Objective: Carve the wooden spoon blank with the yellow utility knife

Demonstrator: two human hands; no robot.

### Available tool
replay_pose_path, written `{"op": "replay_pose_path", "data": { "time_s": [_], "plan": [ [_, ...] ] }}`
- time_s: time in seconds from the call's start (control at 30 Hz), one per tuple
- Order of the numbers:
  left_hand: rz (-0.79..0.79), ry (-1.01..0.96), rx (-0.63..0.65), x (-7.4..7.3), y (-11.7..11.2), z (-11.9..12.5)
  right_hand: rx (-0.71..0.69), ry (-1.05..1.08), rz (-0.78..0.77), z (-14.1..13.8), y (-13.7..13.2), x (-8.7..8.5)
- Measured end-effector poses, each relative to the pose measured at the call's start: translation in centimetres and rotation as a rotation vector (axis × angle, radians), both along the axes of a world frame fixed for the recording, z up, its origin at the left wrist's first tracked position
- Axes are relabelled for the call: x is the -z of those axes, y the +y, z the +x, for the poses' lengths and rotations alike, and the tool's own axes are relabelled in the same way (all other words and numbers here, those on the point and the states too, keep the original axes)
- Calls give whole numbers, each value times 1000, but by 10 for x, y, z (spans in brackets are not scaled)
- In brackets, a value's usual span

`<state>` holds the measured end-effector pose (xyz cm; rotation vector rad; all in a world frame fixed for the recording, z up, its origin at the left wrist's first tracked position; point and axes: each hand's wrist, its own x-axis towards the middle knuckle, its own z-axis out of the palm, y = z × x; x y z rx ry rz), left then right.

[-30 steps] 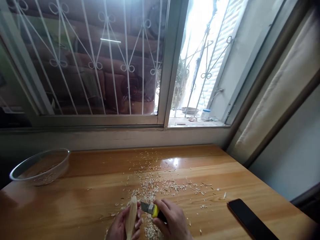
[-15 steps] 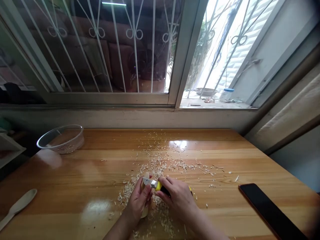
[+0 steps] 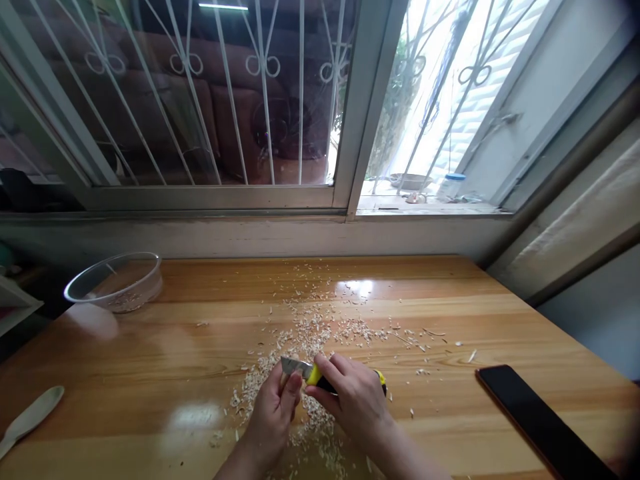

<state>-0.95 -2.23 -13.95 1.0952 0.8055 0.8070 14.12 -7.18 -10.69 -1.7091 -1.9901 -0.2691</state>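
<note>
My left hand is closed around a pale piece of wood, mostly hidden by the fingers and the blade. In my right hand is a yellow and black utility knife with its blade out. The blade points left and lies across the top of the wood, close to my left thumb. Under and around both hands, wood shavings are strewn over the tabletop.
A pale wooden spoon lies at the left on the wooden table. Behind it stands a clear plastic bowl. A dark phone rests at the right. A barred window rises beyond the table's far edge.
The knife blade has turned, showing its broad face more and pointing slightly up to the left. The wood's lower end, seen below my left hand before, is now hidden. The view has shifted slightly.
</note>
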Motion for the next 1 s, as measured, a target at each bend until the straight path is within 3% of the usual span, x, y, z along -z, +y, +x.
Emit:
{"op": "replay_pose_path", "data": {
  "time_s": [0.17,0.37,0.5,0.7,0.8,1.0],
  "plan": [
    [-40,-52,38,-3,-2,-4,-53,55,-52,0,-2,-3],
    [24,20,20,-12,-3,-5,-39,36,-29,-1,-3,-4],
    [28,25,-54,-19,-7,1,-20,53,8,-1,-3,-6],
    [17,-9,17,-9,-4,-5,-69,78,7,-2,-3,-10],
    [110,28,54,-5,0,-11,-58,73,19,-4,-5,-9],
    [326,135,-65,-14,-2,-12,-23,83,83,-10,-10,-6]
  ]
}}
